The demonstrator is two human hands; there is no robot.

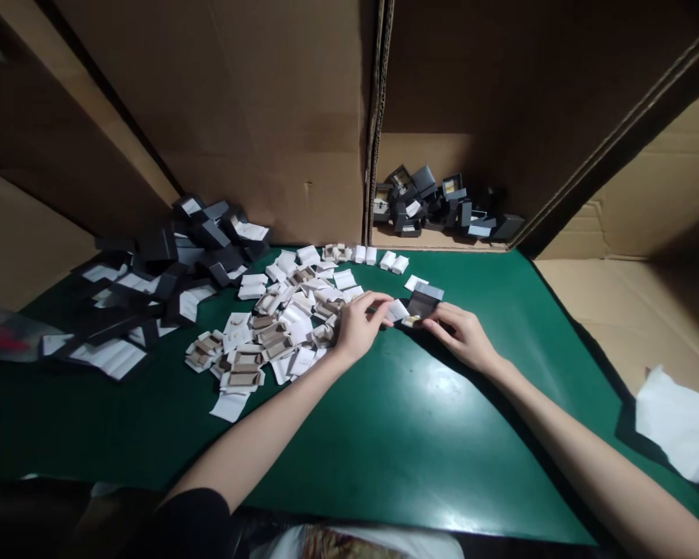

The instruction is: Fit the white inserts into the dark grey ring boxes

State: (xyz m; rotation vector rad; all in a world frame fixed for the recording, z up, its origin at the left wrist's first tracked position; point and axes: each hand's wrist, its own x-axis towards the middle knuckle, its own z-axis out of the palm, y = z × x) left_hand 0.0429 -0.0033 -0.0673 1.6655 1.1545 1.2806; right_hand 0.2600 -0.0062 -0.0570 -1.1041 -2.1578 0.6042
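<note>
My right hand (463, 334) holds a small dark box (424, 300) just above the green table top (408, 435). My left hand (358, 324) pinches a small white insert (397, 310) right against the box's left side. Both hands meet at the middle of the table. To the left of my left hand lies a heap of white and beige inserts (279, 326). Further left a pile of dark flat boxes and lids (163, 279) spreads over the table.
An open cardboard carton (443, 144) lies on its side at the back, with several small dark boxes (436, 206) inside. Cardboard walls (238, 109) stand behind the table. A white sheet (681, 423) lies at the right on cardboard.
</note>
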